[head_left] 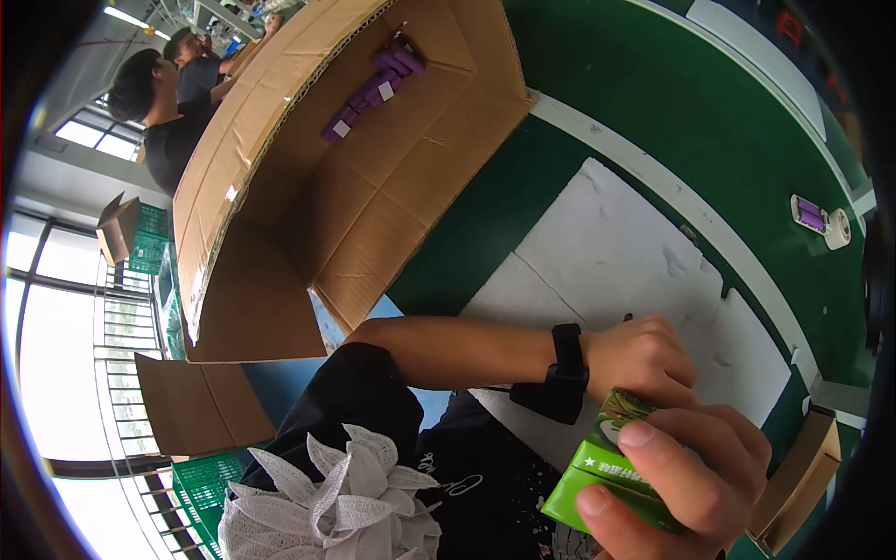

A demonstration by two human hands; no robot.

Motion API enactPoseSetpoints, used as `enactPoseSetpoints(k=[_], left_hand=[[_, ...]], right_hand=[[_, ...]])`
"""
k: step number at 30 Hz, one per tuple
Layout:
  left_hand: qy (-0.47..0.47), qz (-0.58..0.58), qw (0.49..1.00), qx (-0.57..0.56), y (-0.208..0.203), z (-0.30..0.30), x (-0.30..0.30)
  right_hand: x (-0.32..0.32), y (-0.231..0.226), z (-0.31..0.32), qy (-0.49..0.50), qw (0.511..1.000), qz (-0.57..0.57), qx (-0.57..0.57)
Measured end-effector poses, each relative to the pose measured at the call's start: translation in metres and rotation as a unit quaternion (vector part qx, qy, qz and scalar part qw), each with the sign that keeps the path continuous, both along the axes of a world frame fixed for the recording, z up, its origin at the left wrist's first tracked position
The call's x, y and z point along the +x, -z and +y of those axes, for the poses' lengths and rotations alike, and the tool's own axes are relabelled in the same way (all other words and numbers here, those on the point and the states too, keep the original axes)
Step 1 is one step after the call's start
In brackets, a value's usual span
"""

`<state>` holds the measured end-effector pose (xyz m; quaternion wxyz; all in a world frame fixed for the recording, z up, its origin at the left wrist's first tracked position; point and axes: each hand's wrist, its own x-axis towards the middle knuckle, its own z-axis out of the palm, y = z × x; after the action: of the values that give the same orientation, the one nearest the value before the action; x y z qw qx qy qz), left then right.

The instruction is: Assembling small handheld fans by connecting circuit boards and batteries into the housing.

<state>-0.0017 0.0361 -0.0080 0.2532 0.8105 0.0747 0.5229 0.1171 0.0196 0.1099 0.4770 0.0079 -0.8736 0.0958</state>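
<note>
My right hand (695, 476) grips a small green carton (611, 471) at the lower right, its thumb and fingers on the carton's near faces. Just beyond the carton, my left hand (644, 357) is curled closed over a white sheet (597, 233). A small dark tip shows by its knuckles; what those fingers hold, if anything, is hidden. A black strap with a black block (553, 387) circles my left wrist. To the left, a large open cardboard box (373, 205) lies tilted, with several purple packs (373, 89) bearing white labels inside.
The green table (635, 56) has a pale raised strip (635, 154) across it. A small holder with purple cells (808, 215) lies by a white roll (838, 229). A smaller cardboard box (793, 481) stands lower right. White lacy fabric (336, 495) fills the bottom. Two people are at upper left.
</note>
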Motion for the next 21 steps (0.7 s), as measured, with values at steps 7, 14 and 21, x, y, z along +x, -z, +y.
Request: enactPoseSetpoints(k=[7, 14, 21], left_hand=[[0.008, 0.005, 1.0, -0.004, -0.002, 0.001, 0.001], [0.033, -0.018, 0.996, -0.084, 0.009, 0.005, 0.002], [0.067, -0.014, 0.985, -0.159, -0.018, -0.003, 0.003]], right_hand=[[0.004, -0.004, -0.001, 0.011, 1.0, -0.013, -0.012], [0.011, -0.015, -0.001, 0.038, 0.992, -0.076, -0.091], [0.028, -0.021, 0.005, 0.131, 0.966, -0.159, -0.156]])
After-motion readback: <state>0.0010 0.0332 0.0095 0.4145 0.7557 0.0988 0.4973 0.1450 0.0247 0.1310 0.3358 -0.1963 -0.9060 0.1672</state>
